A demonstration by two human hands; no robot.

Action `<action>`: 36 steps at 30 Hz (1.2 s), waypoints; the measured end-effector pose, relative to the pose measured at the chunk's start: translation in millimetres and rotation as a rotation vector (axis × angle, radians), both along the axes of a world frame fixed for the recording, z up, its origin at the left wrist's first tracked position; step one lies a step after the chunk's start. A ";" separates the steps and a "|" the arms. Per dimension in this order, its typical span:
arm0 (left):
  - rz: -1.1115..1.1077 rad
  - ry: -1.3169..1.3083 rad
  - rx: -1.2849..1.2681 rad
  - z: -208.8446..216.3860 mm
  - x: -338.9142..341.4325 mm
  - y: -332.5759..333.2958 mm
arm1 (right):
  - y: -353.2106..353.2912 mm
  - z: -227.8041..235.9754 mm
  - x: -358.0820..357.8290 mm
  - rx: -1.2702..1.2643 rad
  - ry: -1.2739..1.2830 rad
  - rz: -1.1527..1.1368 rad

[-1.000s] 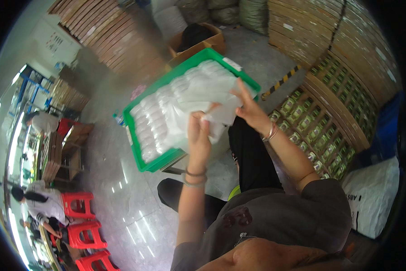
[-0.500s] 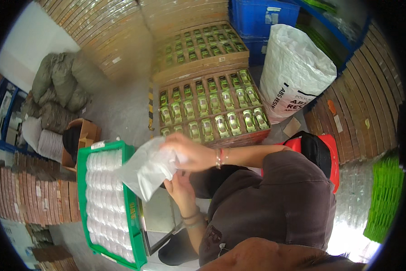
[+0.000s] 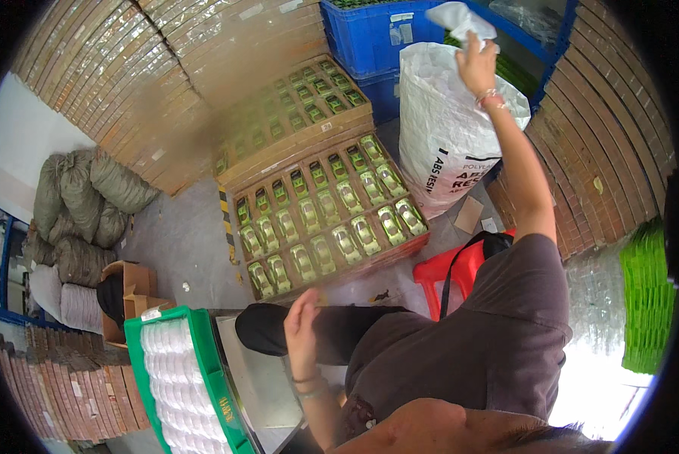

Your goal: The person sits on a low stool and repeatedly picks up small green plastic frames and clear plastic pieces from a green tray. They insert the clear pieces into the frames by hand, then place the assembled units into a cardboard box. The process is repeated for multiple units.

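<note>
Crumpled white plastic sheet at the mouth of a tall white woven sack

The right hand holds the sheet between its fingers. Well left of the sack, on its near side, the left hand hangs with fingers loosely extended.

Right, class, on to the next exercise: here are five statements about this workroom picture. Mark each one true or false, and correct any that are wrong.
1. The right hand holds thin white wrapping near the open mouth of the white sack. True.
2. Both hands hold the wrapping. False: the left hand is well apart from it, with nothing visible in its fingers.
3. Green toy cars lie in rows. True.
4. In the picture, the red stool is to the right of the green tray. True.
5. The toy cars fill the green tray. False: it holds rows of white bundles.
</note>
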State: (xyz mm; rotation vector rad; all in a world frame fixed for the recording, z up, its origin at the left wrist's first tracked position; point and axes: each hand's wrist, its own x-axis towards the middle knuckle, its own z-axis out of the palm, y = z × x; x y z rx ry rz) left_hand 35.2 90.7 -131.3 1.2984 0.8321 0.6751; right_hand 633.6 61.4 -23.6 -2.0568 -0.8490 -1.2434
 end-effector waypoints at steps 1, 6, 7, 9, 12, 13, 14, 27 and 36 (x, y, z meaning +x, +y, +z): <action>0.058 0.013 -0.027 -7.6 -7.1 2.5 | 1.4 -8.1 41.5 -0.048 0.003 -0.120; 0.225 0.016 -0.173 -30.3 -29.4 1.9 | -10.8 -93.4 180.4 -0.629 0.625 -0.068; 0.271 0.034 -0.199 -33.3 -36.2 -2.1 | -7.1 -107.9 189.0 -0.745 0.801 -0.016; 0.398 0.072 -0.236 -43.8 -52.6 -10.8 | 0.0 -149.5 198.4 -0.947 0.978 0.006; 0.605 0.111 -0.257 -55.0 -79.6 -25.4 | 18.5 -197.4 199.0 -1.128 0.968 -0.015; 0.666 0.123 -0.308 -58.0 -86.0 -35.9 | 36.6 -202.5 199.5 -1.178 0.929 -0.011; 0.701 0.138 -0.325 -59.3 -88.7 -31.1 | 26.4 -215.8 208.6 -1.186 0.922 -0.027; 0.880 0.129 -0.294 -46.8 -103.3 -58.9 | 30.6 -159.9 271.3 -1.239 0.722 -0.087; 1.033 0.036 -0.331 -76.2 -144.2 -87.5 | 116.6 14.2 171.9 -0.357 0.245 0.088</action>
